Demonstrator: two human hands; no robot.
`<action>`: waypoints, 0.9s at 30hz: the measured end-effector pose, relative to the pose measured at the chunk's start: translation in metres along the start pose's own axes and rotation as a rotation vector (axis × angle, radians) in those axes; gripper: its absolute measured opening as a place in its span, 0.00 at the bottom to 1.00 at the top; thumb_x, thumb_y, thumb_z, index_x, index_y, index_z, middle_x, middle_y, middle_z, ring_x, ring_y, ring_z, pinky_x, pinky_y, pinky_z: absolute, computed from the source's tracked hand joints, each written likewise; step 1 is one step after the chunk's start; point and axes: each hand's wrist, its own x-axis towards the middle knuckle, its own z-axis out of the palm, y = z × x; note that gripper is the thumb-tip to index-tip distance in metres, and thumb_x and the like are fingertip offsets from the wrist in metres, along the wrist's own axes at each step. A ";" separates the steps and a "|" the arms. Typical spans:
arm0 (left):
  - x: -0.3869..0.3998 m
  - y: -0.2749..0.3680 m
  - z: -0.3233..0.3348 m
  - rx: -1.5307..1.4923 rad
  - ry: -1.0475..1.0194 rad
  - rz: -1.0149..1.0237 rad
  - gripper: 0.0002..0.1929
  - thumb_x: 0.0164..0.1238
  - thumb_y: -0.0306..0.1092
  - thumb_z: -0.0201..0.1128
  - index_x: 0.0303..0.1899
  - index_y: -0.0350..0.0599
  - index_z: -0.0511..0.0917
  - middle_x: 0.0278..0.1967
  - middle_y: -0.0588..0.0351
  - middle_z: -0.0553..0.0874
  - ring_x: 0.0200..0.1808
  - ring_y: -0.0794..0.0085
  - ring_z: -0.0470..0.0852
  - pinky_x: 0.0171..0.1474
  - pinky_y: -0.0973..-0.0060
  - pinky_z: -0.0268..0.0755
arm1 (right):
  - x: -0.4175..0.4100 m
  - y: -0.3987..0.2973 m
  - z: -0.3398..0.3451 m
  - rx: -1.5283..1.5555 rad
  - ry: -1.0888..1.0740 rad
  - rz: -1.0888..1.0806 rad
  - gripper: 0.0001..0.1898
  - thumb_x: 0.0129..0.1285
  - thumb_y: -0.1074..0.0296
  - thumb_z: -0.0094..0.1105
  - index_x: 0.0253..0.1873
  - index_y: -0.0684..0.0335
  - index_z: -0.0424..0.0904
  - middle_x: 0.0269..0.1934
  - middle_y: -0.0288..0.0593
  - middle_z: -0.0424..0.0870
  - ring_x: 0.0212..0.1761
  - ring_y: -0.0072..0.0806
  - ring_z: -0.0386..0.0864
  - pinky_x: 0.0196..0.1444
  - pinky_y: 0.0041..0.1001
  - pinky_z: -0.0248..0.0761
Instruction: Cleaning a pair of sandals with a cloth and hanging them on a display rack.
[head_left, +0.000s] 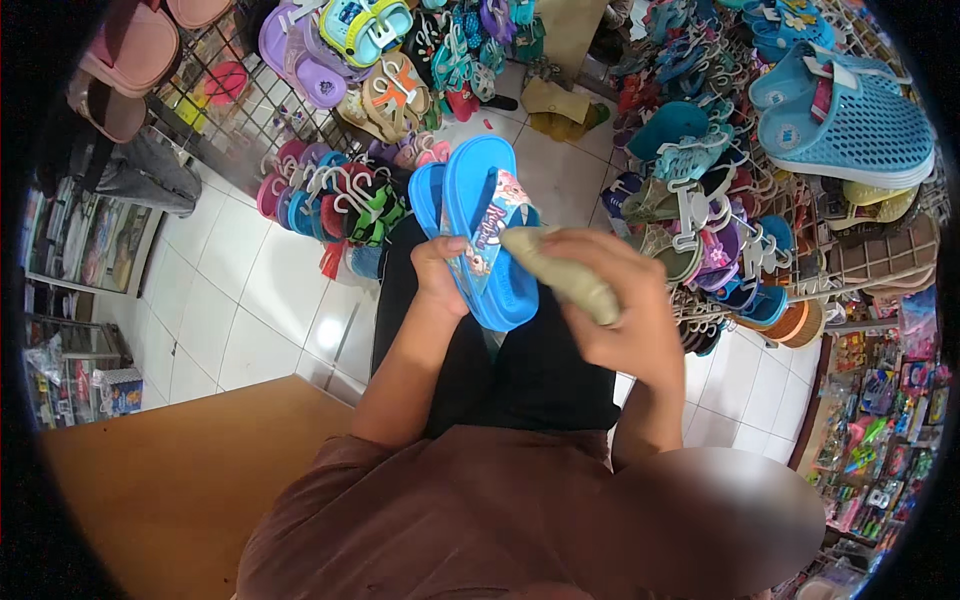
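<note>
A pair of bright blue slide sandals (480, 172) is held up over my lap, the two lying side by side with their toes overlapping. Their straps (501, 225) carry a pink and blue cartoon print with writing. My left hand (441, 274) grips them from the left, thumb across the nearer strap. In my right hand (622, 300) is a bunched, pale olive cloth (566, 274). Its tip is at the right side of the printed strap; I cannot tell whether it touches.
Hanging sandals fill a rack on the right (697, 217) and a wire grid (225, 112) at upper left. A large light-blue perforated clog (847, 120) juts out at upper right. A brown board (202, 480) stands at lower left. White floor tiles (262, 292) lie between.
</note>
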 end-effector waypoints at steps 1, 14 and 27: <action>0.001 -0.002 0.000 0.001 -0.001 -0.002 0.44 0.47 0.36 0.65 0.73 0.40 0.68 0.61 0.43 0.83 0.61 0.48 0.84 0.67 0.50 0.77 | 0.001 0.000 0.010 -0.066 -0.043 -0.032 0.24 0.46 0.83 0.64 0.53 0.67 0.84 0.53 0.56 0.87 0.56 0.54 0.85 0.59 0.41 0.79; -0.006 0.013 -0.009 -0.022 0.083 0.156 0.45 0.45 0.34 0.70 0.72 0.38 0.68 0.61 0.44 0.83 0.61 0.48 0.84 0.67 0.52 0.77 | -0.030 0.017 -0.002 0.319 -0.144 0.106 0.24 0.50 0.78 0.68 0.57 0.68 0.84 0.57 0.54 0.85 0.61 0.46 0.83 0.65 0.38 0.73; -0.005 -0.004 -0.007 0.083 0.104 0.026 0.48 0.42 0.40 0.70 0.72 0.38 0.69 0.62 0.42 0.83 0.60 0.45 0.85 0.64 0.49 0.81 | -0.065 0.016 -0.056 -0.035 0.176 0.355 0.28 0.42 0.81 0.78 0.55 0.70 0.85 0.61 0.53 0.83 0.59 0.43 0.85 0.61 0.32 0.77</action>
